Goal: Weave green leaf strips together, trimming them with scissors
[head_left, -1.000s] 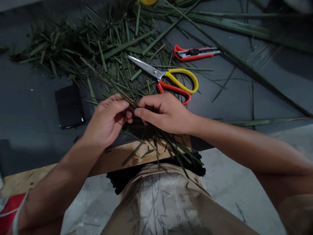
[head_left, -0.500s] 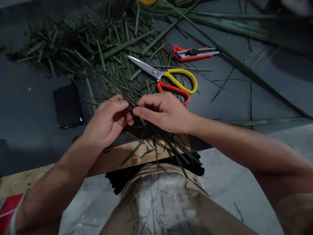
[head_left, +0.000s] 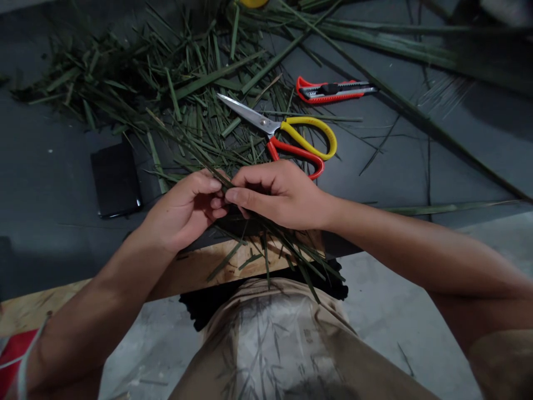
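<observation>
My left hand [head_left: 187, 208] is closed, its thumb and fingers pinching a bundle of thin green leaf strips [head_left: 214, 173]. Right beside it, my right hand [head_left: 277, 194] grips the same strips between thumb and curled forefinger. Their long ends slant up and left over the cut pieces, and more strips fan out below my right hand past the table edge. How the strips join between my fingertips is too dark and small to make out. Just beyond my right hand lie scissors [head_left: 270, 126] with one yellow and one red handle.
A heap of cut leaf pieces [head_left: 137, 72] covers the back left. A red utility knife [head_left: 333, 90] lies beyond the scissors. A black flat case [head_left: 115, 180] is at left. Long leaves [head_left: 395, 41] stretch across the back right. The wooden table edge [head_left: 191, 269] is in front of me.
Both hands have shifted slightly downward and my left thumb has moved a little closer to my right fingertips. The strips stay gripped.
</observation>
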### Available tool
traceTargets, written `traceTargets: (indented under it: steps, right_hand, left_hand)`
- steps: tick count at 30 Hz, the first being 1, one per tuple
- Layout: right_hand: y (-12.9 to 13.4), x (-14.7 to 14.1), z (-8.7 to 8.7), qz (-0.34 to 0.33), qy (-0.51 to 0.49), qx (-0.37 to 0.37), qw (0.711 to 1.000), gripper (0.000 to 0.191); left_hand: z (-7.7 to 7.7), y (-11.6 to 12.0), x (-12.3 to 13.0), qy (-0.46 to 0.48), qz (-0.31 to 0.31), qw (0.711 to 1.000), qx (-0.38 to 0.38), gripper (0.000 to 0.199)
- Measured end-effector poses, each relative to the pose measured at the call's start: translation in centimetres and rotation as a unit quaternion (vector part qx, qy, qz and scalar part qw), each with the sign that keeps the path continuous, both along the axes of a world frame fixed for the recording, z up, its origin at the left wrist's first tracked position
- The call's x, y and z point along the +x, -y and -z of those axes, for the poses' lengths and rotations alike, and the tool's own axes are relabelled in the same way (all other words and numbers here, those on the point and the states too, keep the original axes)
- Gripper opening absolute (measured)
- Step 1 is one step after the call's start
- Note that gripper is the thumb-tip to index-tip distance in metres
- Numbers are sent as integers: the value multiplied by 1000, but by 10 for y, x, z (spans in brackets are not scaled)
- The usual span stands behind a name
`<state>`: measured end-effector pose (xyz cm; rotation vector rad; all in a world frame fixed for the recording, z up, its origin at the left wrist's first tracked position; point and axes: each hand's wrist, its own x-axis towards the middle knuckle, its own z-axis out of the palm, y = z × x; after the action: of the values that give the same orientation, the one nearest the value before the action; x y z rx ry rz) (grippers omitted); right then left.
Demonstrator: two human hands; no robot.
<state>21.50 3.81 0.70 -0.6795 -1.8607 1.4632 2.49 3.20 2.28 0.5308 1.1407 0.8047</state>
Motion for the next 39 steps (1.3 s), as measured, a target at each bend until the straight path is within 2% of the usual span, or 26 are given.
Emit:
traceTargets:
  steps: [6,14,20,23,29,33,39]
  right_hand:
    - [0,0,1,-2,-1,2,1000,29]
    - [-1,0,1,5,-3,-3,1000,31]
    - [-5,-1,2,50,17,-13,999,36]
    - [-4,-1,1,72,48,-10,996,38]
    - [0,-3,2,100,77,47,991,29]
    - [0,-5,4,101,88,79,988,27]
    - [0,-6,6,79,68,103,989,29]
  left_hand:
    - [-5,-1,1,16,2,999,-40,10]
    - [-3,0,-2,27,-5,998,-48,11]
    - [1,-1,-2,17,-40,999,16,9]
    - [1,0,-2,-13,-53,998,42,15]
    - [2,3,-1,-30,-54,995,73,15]
    - [5,3,-1,2,-45,996,73,14]
    - [4,0,-4,73,-31,997,15,26]
